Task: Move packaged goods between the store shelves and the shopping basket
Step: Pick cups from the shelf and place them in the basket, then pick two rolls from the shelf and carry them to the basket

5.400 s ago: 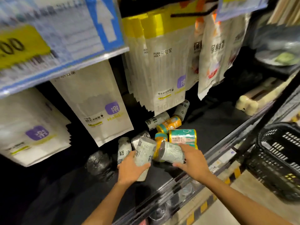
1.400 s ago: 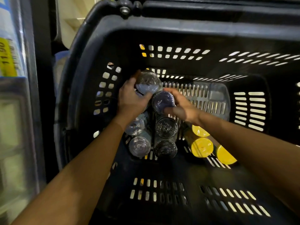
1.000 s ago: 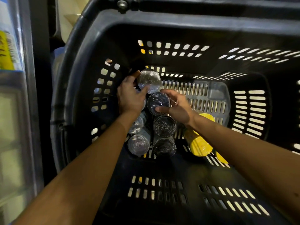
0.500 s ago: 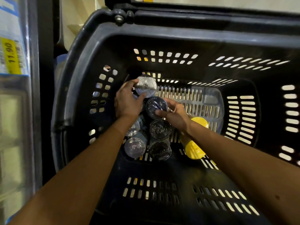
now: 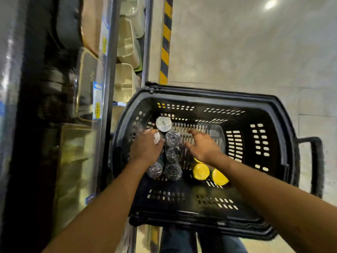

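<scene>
A: Contents of the black shopping basket (image 5: pixel 218 97)?
B: Clear-wrapped rolls (image 5: pixel 172 155), on end, two rows beside its left wall. Two yellow-ended rolls (image 5: pixel 201 171) nearer its middle.
A: And the left hand (image 5: pixel 145 149)?
B: Lies over the row nearest that wall, fingers bent on a roll top. Whether the grip is closed, cannot tell.
A: The right hand (image 5: pixel 204 148)?
B: Over the basket's slatted bottom, right of the clear-wrapped rolls, fingers spread, grip open.
A: Outside the basket?
B: Store shelf (image 5: pixel 109 61) along its left side, concrete floor (image 5: pixel 255 52) beyond it.

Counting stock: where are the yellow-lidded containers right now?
Head view: the yellow-lidded containers sit inside the black basket, right of the clear-wrapped rolls, just below the right hand.
</scene>
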Demonstrator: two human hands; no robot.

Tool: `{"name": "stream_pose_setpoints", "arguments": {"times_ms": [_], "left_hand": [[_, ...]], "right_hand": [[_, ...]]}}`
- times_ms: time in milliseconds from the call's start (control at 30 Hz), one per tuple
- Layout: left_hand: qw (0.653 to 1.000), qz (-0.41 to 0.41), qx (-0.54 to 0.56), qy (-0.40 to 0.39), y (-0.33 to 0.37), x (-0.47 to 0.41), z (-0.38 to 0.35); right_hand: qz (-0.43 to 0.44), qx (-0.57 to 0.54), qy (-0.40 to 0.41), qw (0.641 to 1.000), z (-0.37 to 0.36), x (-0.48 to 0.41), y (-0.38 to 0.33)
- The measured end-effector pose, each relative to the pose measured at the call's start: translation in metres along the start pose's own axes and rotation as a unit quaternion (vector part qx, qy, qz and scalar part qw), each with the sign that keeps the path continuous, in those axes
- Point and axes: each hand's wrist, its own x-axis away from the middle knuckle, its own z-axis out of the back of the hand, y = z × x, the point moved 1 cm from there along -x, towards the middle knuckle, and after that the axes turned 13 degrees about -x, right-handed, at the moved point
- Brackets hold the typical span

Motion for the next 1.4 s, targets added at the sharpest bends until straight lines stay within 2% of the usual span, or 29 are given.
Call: {"name": "stream_pose_setpoints", "arguments": {"times_ms": [167, 333, 533, 733, 1000, 1267, 1400], "left_hand": [[0.998, -0.022, -0.055, -0.033, 0.021, 0.081, 0.063], [0.998, -0.034, -0.054, 0.015, 0.028, 0.163, 0.117], [0.994, 0.043, 0.014, 0.099, 0.03, 0.275, 0.15], [0.968, 0.165, 0.064, 0.18, 0.015, 0.407, 0.136], [0.891, 0.358, 0.121, 0.251, -0.042, 0.586, 0.096], [0.786, 0.512, 0.176, 0.3, -0.1, 0.731, 0.042], [0.758, 0.551, 0.179, 0.3, -0.136, 0.786, 0.012]], "right_hand": [[0.051, 0.066, 0.002, 0.997, 0.047, 0.08, -0.044], [0.107, 0.095, 0.019, 0.99, 0.09, 0.16, -0.074], [0.232, 0.151, -0.011, 0.961, 0.112, 0.242, -0.106], [0.341, 0.186, -0.08, 0.918, 0.09, 0.327, -0.144], [0.474, 0.254, -0.193, 0.821, 0.007, 0.446, -0.203], [0.572, 0.326, -0.269, 0.703, -0.106, 0.542, -0.235], [0.593, 0.336, -0.277, 0.677, -0.163, 0.587, -0.251]]}}
